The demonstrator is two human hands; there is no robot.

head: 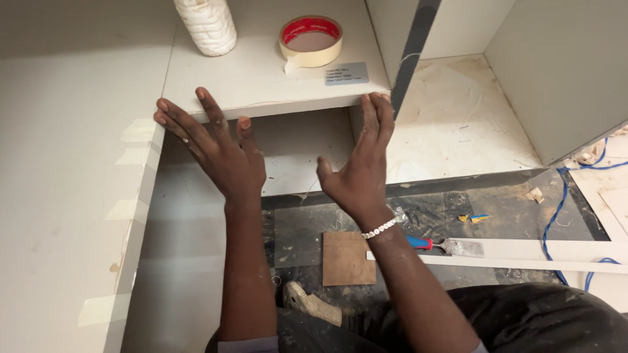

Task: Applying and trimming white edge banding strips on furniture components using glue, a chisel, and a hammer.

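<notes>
My left hand (212,147) is flat and open, its fingertips touching the front edge of a white board shelf (261,82) near the left corner. My right hand (360,163) is open too, held edge-on with fingers reaching the shelf's right front corner. Neither hand holds anything. A roll of masking tape (311,40) with a red core lies on the shelf beside a white ribbed bottle (207,25) and a small grey label (346,73).
A white cabinet side panel (72,196) stands at the left with strips of tape along its edge. On the dark floor lie a square plywood piece (347,258), a red-handled scraper (448,246), a white strip (543,255) and a blue cable (559,209).
</notes>
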